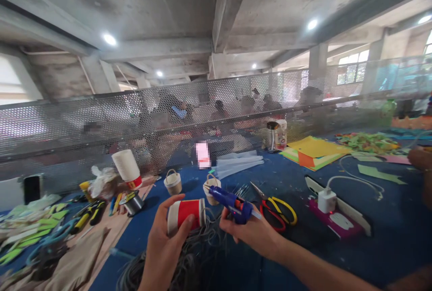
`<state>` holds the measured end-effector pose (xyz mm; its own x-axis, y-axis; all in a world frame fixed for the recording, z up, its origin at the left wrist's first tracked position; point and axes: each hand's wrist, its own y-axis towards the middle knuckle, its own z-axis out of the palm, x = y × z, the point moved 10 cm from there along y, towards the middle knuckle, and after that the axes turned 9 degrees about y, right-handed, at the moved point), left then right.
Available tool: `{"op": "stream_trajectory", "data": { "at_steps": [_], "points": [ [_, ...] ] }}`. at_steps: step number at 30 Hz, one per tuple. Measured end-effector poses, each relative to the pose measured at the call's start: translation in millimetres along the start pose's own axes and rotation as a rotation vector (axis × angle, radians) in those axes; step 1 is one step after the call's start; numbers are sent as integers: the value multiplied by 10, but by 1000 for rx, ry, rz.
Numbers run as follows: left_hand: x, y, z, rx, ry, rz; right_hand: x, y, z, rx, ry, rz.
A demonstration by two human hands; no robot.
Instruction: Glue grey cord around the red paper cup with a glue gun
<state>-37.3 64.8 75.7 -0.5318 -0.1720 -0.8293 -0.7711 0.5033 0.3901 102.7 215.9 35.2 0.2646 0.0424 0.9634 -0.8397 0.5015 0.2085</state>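
Note:
My left hand (164,241) is wrapped round a red and white paper cup (185,213), held on its side over the blue table (388,241). My right hand (251,232) grips a blue glue gun (232,203), whose nozzle points left toward the cup's open end. Grey cord (189,255) lies in a loose heap under both hands. Two small woven baskets (173,182) (211,188) stand just beyond the cup.
Scissors with red and yellow handles (275,207) lie right of the glue gun. A power strip with a white charger (327,200) is further right. Stacked paper cups (127,167), pliers (89,213), coloured paper (313,151) and a perforated metal screen (101,124) surround the work area; people sit behind the screen.

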Motion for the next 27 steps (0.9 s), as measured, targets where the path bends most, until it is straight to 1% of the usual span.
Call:
{"op": "stream_trajectory", "data": {
  "at_steps": [3, 6, 10, 13, 15, 19, 27],
  "points": [
    [-20, 5, -98, -95, 71, 37, 93, -46, -19, -27, 1, -42],
    [-44, 0, -164, -163, 102, 55, 129, -92, 21, 18, 9, -77],
    [-14, 11, -186, -182, 91, 45, 126, -135, 49, 63, 19, -160],
    [-19, 13, -202, -195, 121, 70, 96, -146, 52, 68, -16, -211],
    [-29, 5, -207, -203, 136, 84, 51, -143, 33, 48, -39, -207],
    [-60, -14, -189, -200, 149, 103, -40, -130, 12, 24, -63, -147],
    [-84, -31, -176, -199, 161, 147, -134, -117, -33, -21, -56, -73]
  ]
}}
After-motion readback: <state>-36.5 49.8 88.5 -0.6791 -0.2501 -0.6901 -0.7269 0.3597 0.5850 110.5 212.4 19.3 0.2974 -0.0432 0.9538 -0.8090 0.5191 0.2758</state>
